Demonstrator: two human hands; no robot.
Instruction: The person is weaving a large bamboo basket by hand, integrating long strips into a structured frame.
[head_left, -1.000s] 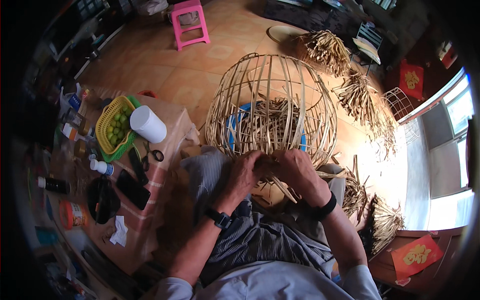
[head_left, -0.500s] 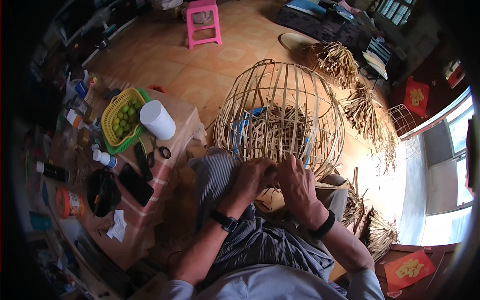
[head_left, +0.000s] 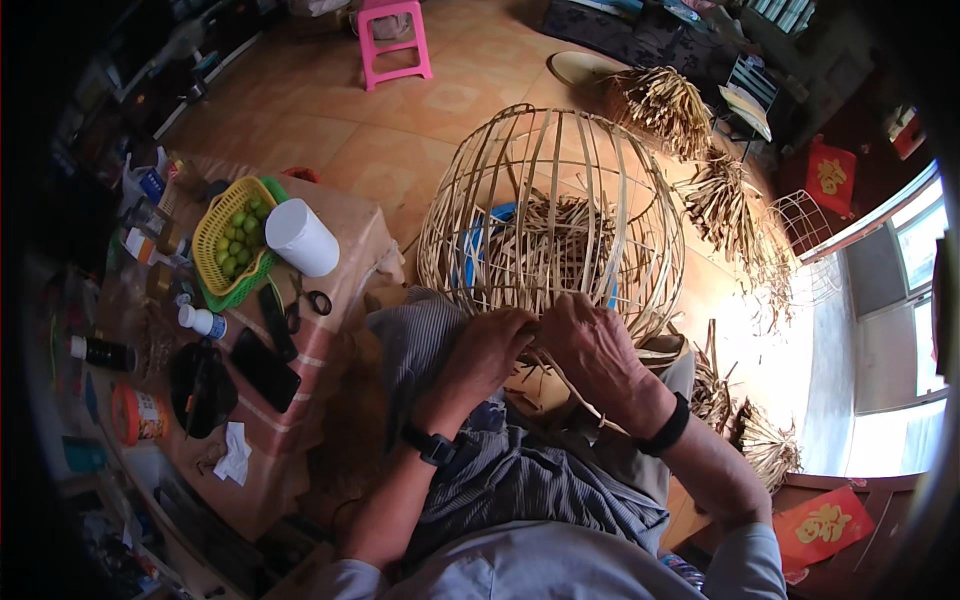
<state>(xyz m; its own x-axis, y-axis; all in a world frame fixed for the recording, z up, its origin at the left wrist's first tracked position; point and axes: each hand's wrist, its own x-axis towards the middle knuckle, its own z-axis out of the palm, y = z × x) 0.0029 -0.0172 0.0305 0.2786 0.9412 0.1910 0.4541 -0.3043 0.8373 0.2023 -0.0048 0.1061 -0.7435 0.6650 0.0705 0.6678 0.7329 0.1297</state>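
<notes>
One openwork basket (head_left: pixel 548 205), round, of pale split strips: in front of the seated person, its near edge at both hands. Behind its ribs, from where I stand, a blue tub (head_left: pixel 468 258) and a heap of dried strips (head_left: pixel 562 240).

One left hand (head_left: pixel 492 345), dark watch (head_left: pixel 430 446) at the wrist: fingers curled narrow at the basket's near edge; whether they grip it, I cannot tell.

One right hand (head_left: pixel 597 348), black band (head_left: pixel 668 428) at the wrist: beside the left, fingers bunched and bent down; contents hidden. One loose strip (head_left: pixel 582 397) trails beneath it.

To the person's left, a covered table (head_left: pixel 338 222): yellow basket (head_left: pixel 207 248) of green fruit (head_left: pixel 240 240), white canister (head_left: pixel 303 238), scissors (head_left: pixel 317 302).

Beyond: one pink stool (head_left: pixel 395 46); one bundle of dried stalks (head_left: pixel 668 108).
</notes>
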